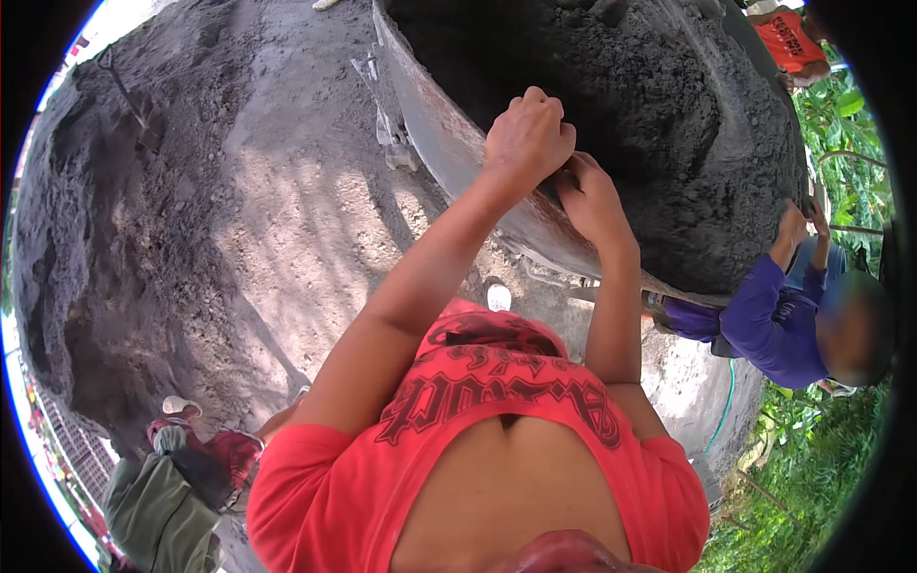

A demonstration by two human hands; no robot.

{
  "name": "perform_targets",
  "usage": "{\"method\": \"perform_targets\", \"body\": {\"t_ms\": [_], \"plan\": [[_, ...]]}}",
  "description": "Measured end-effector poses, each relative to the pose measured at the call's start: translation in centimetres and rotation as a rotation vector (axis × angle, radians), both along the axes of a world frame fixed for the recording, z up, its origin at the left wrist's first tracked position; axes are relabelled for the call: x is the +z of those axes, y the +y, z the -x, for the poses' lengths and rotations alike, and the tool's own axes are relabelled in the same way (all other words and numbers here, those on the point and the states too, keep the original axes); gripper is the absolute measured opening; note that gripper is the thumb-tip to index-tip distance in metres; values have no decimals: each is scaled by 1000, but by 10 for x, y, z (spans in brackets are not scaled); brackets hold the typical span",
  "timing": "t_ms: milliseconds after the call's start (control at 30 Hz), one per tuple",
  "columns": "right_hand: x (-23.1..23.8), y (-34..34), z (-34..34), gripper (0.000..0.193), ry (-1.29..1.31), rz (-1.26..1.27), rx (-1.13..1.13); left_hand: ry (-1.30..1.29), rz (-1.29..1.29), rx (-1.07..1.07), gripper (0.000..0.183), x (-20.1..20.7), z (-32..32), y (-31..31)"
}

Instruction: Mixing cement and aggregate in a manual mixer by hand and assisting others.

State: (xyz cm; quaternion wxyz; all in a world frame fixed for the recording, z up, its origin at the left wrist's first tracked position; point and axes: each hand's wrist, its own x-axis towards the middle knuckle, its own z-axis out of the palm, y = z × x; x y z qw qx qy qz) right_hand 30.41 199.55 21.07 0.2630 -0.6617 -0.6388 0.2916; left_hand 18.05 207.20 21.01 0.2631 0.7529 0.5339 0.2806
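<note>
A large tub (pixel 435 105) with a pale, rust-streaked wall and dark grey, sand-like material (pixel 688 143) inside fills the upper right. Both of my arms reach forward to its near rim. My left hand (pixel 528 138) is closed with curled fingers, just above the rim. Close beside it, slightly lower and to the right, my right hand (pixel 594 202) is also closed, its fingers bent inward at the edge. What lies within the fingers of either hand is hidden.
On the left rises a grey heap (pixel 67 220) with a shovel (pixel 145 129) stuck in it. A co-worker in purple (pixel 778 325) has hands at the tub's right side. Another person in orange-red (pixel 788 40) is farther back; someone in dark green (pixel 158 516) is lower left.
</note>
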Motion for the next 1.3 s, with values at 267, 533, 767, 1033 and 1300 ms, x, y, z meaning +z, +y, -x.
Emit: {"method": "perform_targets", "body": {"t_ms": [267, 533, 767, 1033, 1300], "plan": [[16, -4, 6, 37, 36, 238, -11, 129, 39, -14, 24, -1, 2, -2], [14, -12, 3, 38, 53, 202, -18, 87, 52, -42, 32, 2, 1, -8], [16, -13, 4, 37, 6, 213, 11, 93, 52, -23, 31, 2, 2, -9], [6, -16, -1, 39, 11, 167, 28, 99, 48, -4, 31, -1, 1, -12], [11, -18, -3, 37, 19, 111, 70, 131, 58, 19, 31, 1, 0, -11]]}}
